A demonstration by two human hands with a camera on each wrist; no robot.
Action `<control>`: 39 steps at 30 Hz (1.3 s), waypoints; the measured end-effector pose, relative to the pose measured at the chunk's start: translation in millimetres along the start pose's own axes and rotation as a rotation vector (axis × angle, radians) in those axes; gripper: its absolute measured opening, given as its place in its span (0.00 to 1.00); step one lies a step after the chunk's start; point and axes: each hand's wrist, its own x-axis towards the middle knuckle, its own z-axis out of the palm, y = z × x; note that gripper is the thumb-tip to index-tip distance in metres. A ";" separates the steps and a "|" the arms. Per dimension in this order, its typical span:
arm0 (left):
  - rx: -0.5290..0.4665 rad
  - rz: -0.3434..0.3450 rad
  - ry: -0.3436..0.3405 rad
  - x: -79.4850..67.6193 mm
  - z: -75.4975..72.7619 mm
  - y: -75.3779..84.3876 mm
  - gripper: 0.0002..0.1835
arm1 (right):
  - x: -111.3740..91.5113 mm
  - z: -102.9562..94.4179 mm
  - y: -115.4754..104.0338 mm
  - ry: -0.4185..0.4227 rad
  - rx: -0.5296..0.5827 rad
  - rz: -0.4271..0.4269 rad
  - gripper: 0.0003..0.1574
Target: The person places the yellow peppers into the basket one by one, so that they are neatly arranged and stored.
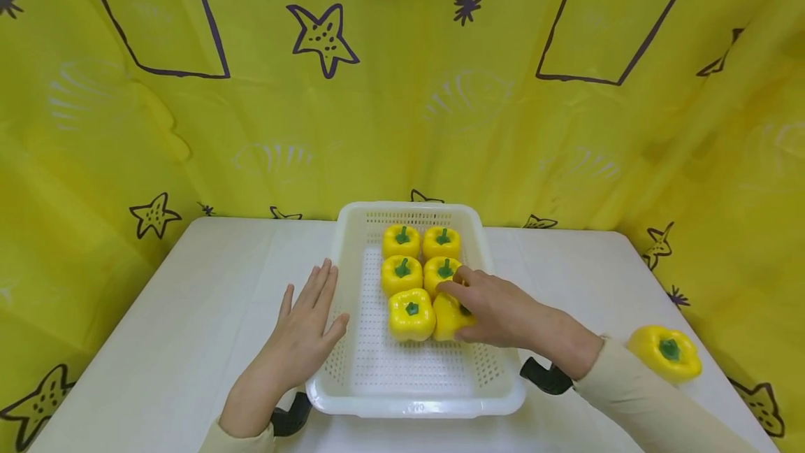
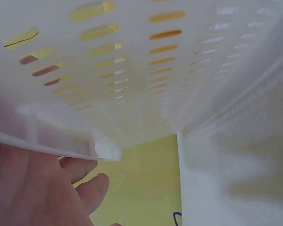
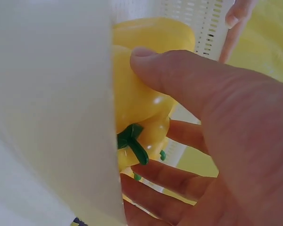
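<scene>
A white perforated plastic basket (image 1: 415,407) holds several yellow bell peppers with green stems, set in two columns. My right hand (image 1: 503,306) reaches over the basket's right rim and grips the bell pepper (image 1: 448,319) at the near right of the group. That pepper lies tilted, its green stem (image 3: 132,141) turned toward the right side. Another bell pepper (image 1: 411,314) sits just left of it, stem up. On the basket's left rim rests my left hand (image 1: 305,338), fingers straight and thumb spread. The left wrist view shows its fingers (image 2: 92,190) at the rim from below.
One more yellow bell pepper (image 1: 666,353) lies on the white table (image 1: 220,299) near its right edge, outside the basket. A yellow curtain (image 1: 390,103) with dark star drawings hangs behind the table and along both sides.
</scene>
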 end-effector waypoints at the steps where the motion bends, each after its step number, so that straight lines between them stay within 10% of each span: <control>1: -0.002 0.001 0.001 -0.2 0.1 0.0 0.40 | -0.8 -0.4 0.4 0.006 -0.002 -0.007 0.39; 13: 0.005 -0.001 0.006 -1.4 -0.3 1.4 0.40 | -17.6 -15.6 13.0 0.123 0.014 -0.063 0.36; 39: -0.007 -0.005 0.002 -0.6 1.2 0.4 0.40 | -75.3 -31.3 60.6 0.276 0.015 0.088 0.33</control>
